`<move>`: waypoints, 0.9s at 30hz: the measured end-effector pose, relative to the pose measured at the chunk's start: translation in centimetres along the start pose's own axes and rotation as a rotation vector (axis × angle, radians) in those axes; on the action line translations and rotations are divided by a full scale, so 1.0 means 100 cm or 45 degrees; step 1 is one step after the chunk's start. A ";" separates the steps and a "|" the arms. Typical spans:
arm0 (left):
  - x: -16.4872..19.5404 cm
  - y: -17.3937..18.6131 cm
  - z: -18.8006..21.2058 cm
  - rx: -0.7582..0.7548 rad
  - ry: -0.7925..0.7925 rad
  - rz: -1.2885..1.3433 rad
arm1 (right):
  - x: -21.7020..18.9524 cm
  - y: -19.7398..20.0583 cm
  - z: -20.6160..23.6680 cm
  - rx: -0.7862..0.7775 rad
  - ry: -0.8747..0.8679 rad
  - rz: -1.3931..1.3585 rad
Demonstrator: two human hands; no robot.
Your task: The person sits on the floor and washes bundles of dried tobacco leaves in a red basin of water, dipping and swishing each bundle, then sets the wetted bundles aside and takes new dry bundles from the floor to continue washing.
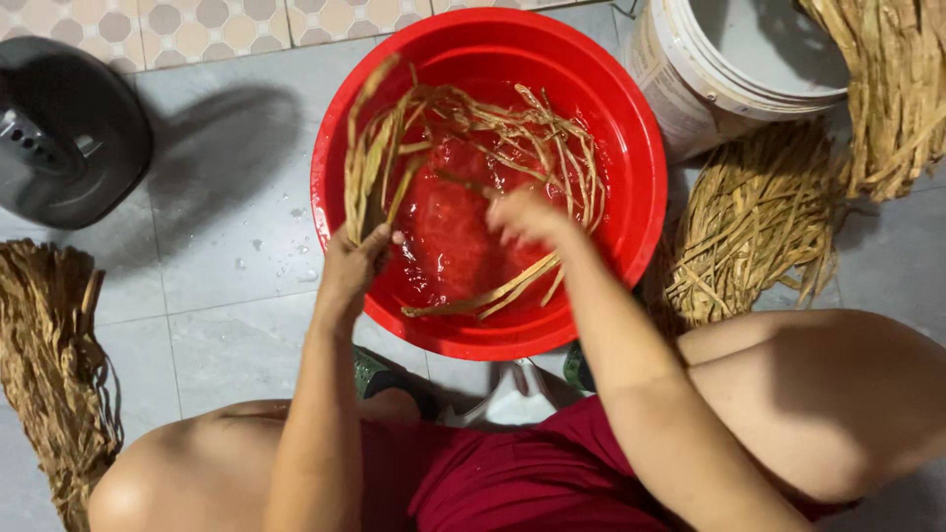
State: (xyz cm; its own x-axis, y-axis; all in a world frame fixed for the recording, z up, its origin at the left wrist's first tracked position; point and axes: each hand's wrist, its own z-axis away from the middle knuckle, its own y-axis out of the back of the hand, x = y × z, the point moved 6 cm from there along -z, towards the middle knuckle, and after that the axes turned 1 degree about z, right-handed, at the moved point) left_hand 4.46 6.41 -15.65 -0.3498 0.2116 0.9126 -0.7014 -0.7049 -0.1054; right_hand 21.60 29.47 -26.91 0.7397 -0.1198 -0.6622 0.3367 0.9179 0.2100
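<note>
A big red plastic basin (pixel 631 118) stands on the grey tiled floor, with water in it and several long tan dried strips (pixel 493 123) soaking. My left hand (pixel 353 264) is at the basin's near-left rim, closed on a bunch of the strips that rises in an arc over the water. My right hand (pixel 524 215) is blurred above the middle of the basin, over the wet strips; whether it grips any cannot be told.
A white bucket (pixel 709 84) stands behind the basin at the right. Dry strip bundles lie right of the basin (pixel 754 222), at the top right (pixel 892 94) and at the far left (pixel 49 345). A dark round object (pixel 69 128) sits top left. My bare knees frame the bottom.
</note>
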 end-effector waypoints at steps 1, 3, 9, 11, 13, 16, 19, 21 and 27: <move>-0.007 -0.006 -0.003 0.002 -0.022 -0.021 | 0.002 -0.044 0.001 -0.339 0.180 0.376; -0.021 -0.012 -0.005 0.016 0.006 -0.051 | 0.030 -0.095 -0.001 -0.427 0.138 0.816; -0.047 -0.007 -0.007 0.073 0.154 -0.129 | 0.045 -0.076 -0.009 -0.038 -0.015 0.557; -0.053 -0.006 -0.008 0.109 0.200 -0.172 | 0.038 -0.045 -0.001 0.176 -0.063 0.456; -0.053 -0.012 -0.009 0.104 0.072 -0.156 | 0.019 -0.034 0.008 0.298 0.037 0.378; -0.047 -0.022 -0.005 0.150 -0.267 -0.628 | -0.020 -0.058 0.019 0.302 0.345 0.747; -0.030 -0.037 0.006 0.215 -0.776 -1.228 | -0.047 -0.095 0.026 0.319 0.489 0.858; -0.031 -0.037 0.003 0.215 -0.668 -1.376 | -0.066 -0.110 0.036 0.363 0.740 0.759; -0.040 -0.015 -0.011 0.250 -0.018 -1.222 | -0.088 -0.086 0.052 0.368 0.928 -0.206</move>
State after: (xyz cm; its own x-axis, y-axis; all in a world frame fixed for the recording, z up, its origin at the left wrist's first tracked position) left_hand 6.18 7.36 -19.56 0.3235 0.7466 0.5813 -0.5680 -0.3382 0.7504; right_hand 15.23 20.61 -19.12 0.1358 0.1259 -0.9827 0.6189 0.7637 0.1834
